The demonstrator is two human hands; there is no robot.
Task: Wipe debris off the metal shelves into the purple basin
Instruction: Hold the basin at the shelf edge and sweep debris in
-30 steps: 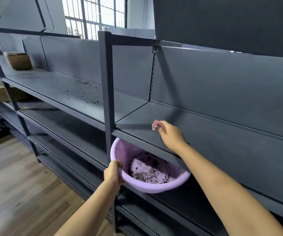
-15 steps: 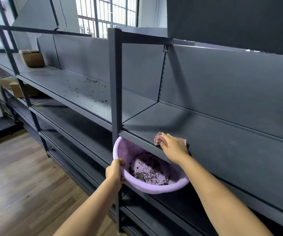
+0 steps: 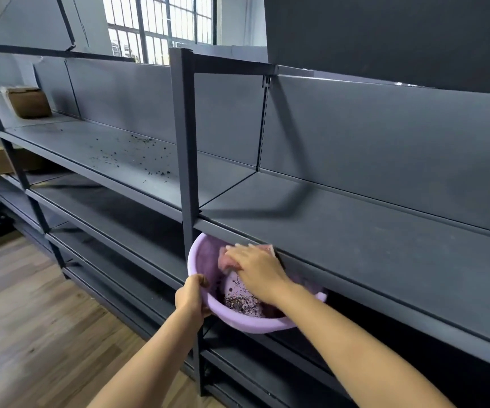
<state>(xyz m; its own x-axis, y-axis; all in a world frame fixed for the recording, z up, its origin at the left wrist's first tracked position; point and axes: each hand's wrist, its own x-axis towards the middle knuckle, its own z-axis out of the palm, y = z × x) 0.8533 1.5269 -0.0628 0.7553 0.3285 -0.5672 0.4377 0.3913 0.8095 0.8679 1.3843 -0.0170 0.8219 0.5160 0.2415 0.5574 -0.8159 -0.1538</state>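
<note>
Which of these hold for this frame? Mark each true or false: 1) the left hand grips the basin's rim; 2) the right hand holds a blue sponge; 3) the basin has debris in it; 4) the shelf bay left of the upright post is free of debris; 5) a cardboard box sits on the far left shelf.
1) True: the left hand grips the rim of the purple basin.
2) False: the right hand presses a pink cloth over the basin.
3) True: debris lies inside.
4) False: dark specks are scattered there.
5) True: cardboard box.
</note>
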